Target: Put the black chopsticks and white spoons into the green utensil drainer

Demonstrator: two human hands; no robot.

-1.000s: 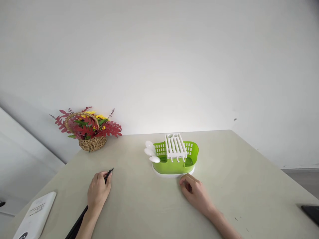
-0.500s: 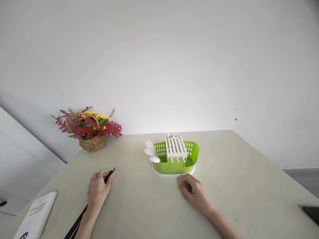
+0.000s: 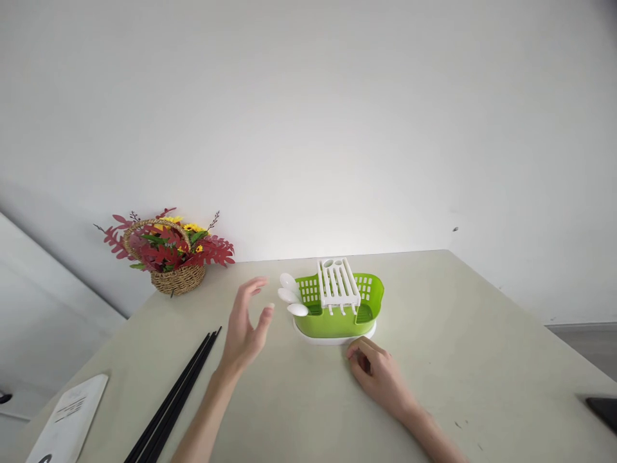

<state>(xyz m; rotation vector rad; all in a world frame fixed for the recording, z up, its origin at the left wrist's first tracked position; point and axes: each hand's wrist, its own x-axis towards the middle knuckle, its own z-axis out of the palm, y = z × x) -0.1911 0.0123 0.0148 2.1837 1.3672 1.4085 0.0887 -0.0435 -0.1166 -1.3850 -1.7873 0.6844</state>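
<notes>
My left hand (image 3: 245, 331) is raised over the table, thumb and fingers apart, holding nothing. Just to its right, three white spoons (image 3: 289, 296) lean out of the left end of a green basket (image 3: 322, 328). A white slotted rack (image 3: 339, 299) with small hooks spans the basket's middle, and a white tray (image 3: 332, 341) lies under it. Loosely curled on the table, my right hand (image 3: 378, 373) rests at the tray's front edge with nothing visible in it. Several black chopsticks (image 3: 180, 392) lie together on the table, left of my left forearm.
A wicker basket (image 3: 178, 280) of red leaves and yellow flowers stands at the back left, by the wall. At the front left lies a white flat box (image 3: 72, 418). A dark object (image 3: 602, 411) sits at the right edge.
My left hand has let go of the chopsticks, which now lie on the table. It has moved right towards the spoons and opened. My right hand has stayed in place.
</notes>
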